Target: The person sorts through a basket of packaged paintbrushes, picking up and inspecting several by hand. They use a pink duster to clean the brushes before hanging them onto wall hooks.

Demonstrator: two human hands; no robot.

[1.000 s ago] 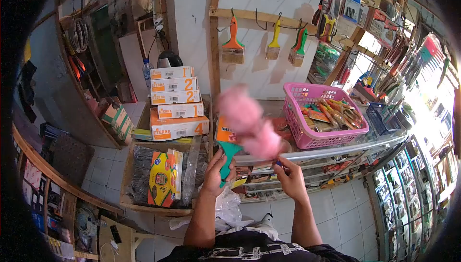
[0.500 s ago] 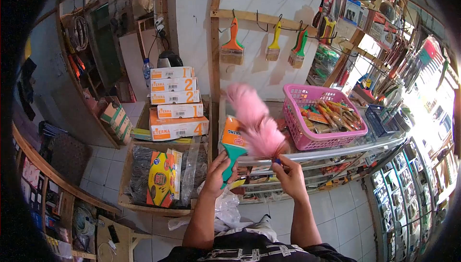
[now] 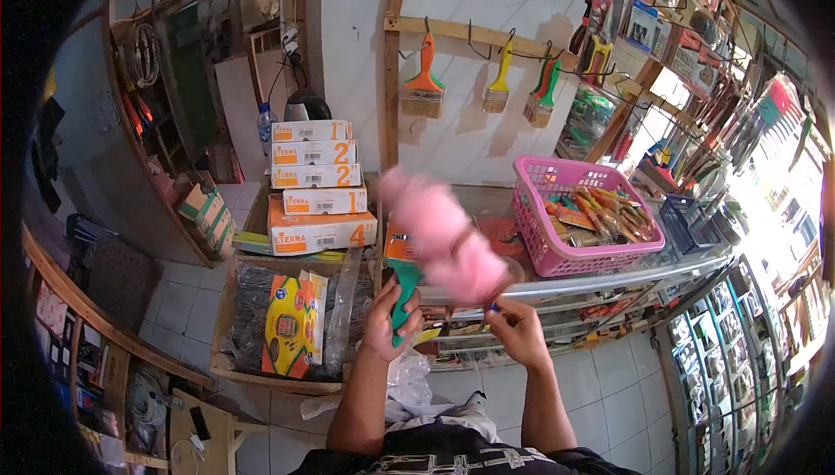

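Note:
My left hand (image 3: 391, 320) is closed round the green handle of a paintbrush (image 3: 404, 277), which stands upright with an orange wrapper over its bristles. The handle's end shows below my fingers. In my right hand (image 3: 517, 332) is a pink feather duster (image 3: 444, 236), pinched by its handle near the base of the fluff. Blurred by motion, the duster leans up and to the left, and its fluff overlaps the right side of the wrapped brush head in this view.
A pink basket (image 3: 600, 254) of packaged brushes stands on the glass counter (image 3: 644, 277). Stacked boxes (image 3: 322, 233) sit at left above a wooden crate (image 3: 239, 349) with a yellow box (image 3: 290, 325). Brushes (image 3: 424, 83) hang on the wall; racks of goods (image 3: 722, 362) line the right.
The feather duster has swung left and a little down across the brush's wrapper. My left hand and the paintbrush have shifted slightly left, and my right hand has moved slightly left and down.

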